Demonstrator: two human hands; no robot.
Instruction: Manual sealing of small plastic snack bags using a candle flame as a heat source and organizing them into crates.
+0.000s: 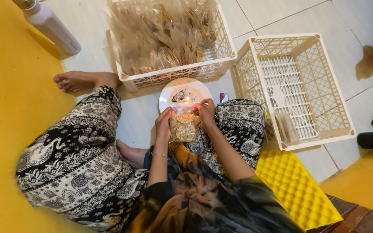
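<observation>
I hold the small clear bag of snacks point(182, 126) upright between my left grip point(164, 125) and right grip point(206, 111), both closed on it, top edge at the little flame point(187, 101) over the far plate point(169, 91).

You are sitting beside a full white crate point(221, 60) and a nearly bare crate point(324, 133). A white bottle point(50, 26) is standing by a yellow pad point(298, 190).

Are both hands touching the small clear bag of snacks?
Touching. The head view shows the left hand and right hand gripping the top corners of the bag of snacks.
</observation>
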